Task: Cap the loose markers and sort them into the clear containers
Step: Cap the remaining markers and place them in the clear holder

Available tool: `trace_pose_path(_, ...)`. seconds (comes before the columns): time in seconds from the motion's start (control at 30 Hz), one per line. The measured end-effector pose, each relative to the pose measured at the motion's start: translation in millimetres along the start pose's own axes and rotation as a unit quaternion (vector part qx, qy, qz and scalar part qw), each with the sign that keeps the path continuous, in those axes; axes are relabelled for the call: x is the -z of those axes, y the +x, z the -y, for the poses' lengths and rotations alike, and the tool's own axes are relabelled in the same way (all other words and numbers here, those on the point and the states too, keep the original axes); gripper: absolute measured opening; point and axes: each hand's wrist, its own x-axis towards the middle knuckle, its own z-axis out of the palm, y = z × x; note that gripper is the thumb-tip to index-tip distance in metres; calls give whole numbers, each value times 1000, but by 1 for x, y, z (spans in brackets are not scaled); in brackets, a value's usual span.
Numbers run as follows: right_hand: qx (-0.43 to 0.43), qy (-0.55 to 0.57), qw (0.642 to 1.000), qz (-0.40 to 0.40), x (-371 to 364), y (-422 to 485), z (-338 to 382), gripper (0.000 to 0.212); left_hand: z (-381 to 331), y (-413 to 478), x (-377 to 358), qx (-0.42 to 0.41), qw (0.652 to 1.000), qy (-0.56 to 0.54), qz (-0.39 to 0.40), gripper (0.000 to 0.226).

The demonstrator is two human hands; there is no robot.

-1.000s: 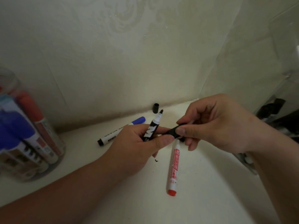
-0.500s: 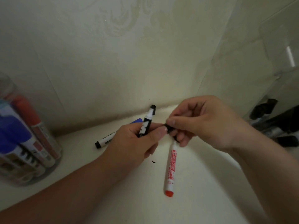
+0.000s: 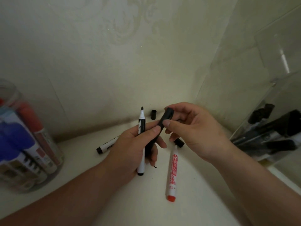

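My left hand grips an uncapped white marker with a black tip, held upright. The same hand also holds a black marker that slants up to the right. My right hand pinches the upper part of that black marker between thumb and fingers. A loose black cap stands by the wall behind the hands. A red marker lies on the white surface below my right hand, with a black piece at its upper end. Another white marker lies partly hidden behind my left hand.
A round clear container with blue and red markers stands at the left. A clear box holding black markers stands at the right. Patterned walls meet in a corner right behind the hands.
The white marker now stands more upright in my left hand. My right hand has lifted, and the black marker now shows its length between the two hands.
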Motion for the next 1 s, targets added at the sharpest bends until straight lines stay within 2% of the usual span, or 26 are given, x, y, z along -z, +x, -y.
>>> trace_pose_path(0.17, 61, -91, 992, -55, 0, -4, 3, 33, 4, 3, -5, 1, 1000, 23, 18, 27)
trace_pose_path(0.3, 80, -116, 987, -74, 2, -9, 15, 34, 6, 2, -8, 3, 999, 20, 46, 36)
trace_pose_path(0.4, 132, -172, 969, -120, 21, -17, 44, 31, 10, 1, -9, -19, 999, 40, 6, 36)
trace_pose_path(0.47, 184, -187, 949, -177, 42, -28, 73, 30, 12, 4, -9, -18, 998, 29, -46, 31)
trace_pose_path(0.53, 222, -235, 911, -256, 76, -39, 97, 31, 14, 6, -6, -14, 997, 38, -72, 23)
trace_pose_path(0.63, 198, -331, 852, -355, 135, -53, 110, 38, 18, 6, -5, -27, 993, 93, -70, 12)
trace_pose_path(0.67, 190, -333, 843, -377, 152, -56, 108, 42, 20, 6, -6, -32, 992, 103, -69, 7)
trace_pose_path(0.73, 183, -283, 835, -435, 153, -59, 105, 36, 23, 7, -5, -35, 989, 127, -71, 16)
trace_pose_path(0.83, 219, -286, 814, -455, 141, -67, 98, 30, 25, 7, -4, -35, 983, 162, -73, 25)
trace_pose_path(0.87, 228, -281, 800, -478, 145, -68, 97, 27, 25, 7, -3, -34, 982, 172, -73, 24)
trace_pose_path(0.93, 225, -287, 761, -536, 160, -70, 98, 38, 25, 6, -4, -34, 978, 190, -74, 18)
trace_pose_path(1.0, 251, -306, 749, -531, 162, -69, 100, 36, 26, 5, -5, -34, 972, 220, -70, 12)
